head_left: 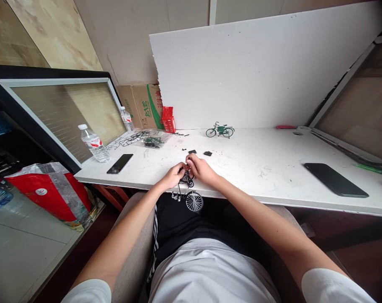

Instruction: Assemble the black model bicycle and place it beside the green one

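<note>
Your left hand [173,176] is closed in a pinch on the black model bicycle [194,201], while your right hand [202,169] pinches narrowly at its far-wheel end; the exact part between those fingertips is hidden. The bicycle is at the front edge of the white surface [257,164], its near wheel hanging out beyond that edge. You appear to be mid-assembly, fitting or adjusting something small there; the next move seems to call for a firm left hold and fine fingertip work from the right. Both your arms reach forward and converge, elbows wide, fingers curled inward and close together
</note>
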A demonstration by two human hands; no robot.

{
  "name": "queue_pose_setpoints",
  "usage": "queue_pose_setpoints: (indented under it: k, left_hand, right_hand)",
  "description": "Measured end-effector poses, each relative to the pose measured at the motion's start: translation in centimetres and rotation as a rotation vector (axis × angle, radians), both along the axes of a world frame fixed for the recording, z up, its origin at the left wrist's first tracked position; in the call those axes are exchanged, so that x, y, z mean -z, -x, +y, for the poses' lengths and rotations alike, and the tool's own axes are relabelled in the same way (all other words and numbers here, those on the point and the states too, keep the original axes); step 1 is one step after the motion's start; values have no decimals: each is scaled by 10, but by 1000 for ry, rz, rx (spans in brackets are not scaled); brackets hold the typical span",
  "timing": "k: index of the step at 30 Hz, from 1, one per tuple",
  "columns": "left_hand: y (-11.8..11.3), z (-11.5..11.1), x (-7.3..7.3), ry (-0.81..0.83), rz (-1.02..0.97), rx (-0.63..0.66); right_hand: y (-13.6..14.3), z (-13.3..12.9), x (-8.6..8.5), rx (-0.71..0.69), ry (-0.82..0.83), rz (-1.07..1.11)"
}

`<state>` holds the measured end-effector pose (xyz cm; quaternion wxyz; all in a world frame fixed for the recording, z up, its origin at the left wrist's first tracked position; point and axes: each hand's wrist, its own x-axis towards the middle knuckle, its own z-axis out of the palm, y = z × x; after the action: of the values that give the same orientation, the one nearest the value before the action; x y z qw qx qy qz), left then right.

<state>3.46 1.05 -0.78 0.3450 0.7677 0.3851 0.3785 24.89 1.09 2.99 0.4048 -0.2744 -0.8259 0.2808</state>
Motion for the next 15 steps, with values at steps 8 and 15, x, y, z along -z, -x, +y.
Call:
queue_pose_setpoints:
  k: [8, 15]
  left_hand:
    - [-2, 0, -1, 1, -8, 2]
    - [-1, 0, 0, 9, -10, -3]
  right_hand:
    - [0, -2, -2, -2, 12, 4]
    - [-1, -2, -4, -8, 23, -8]
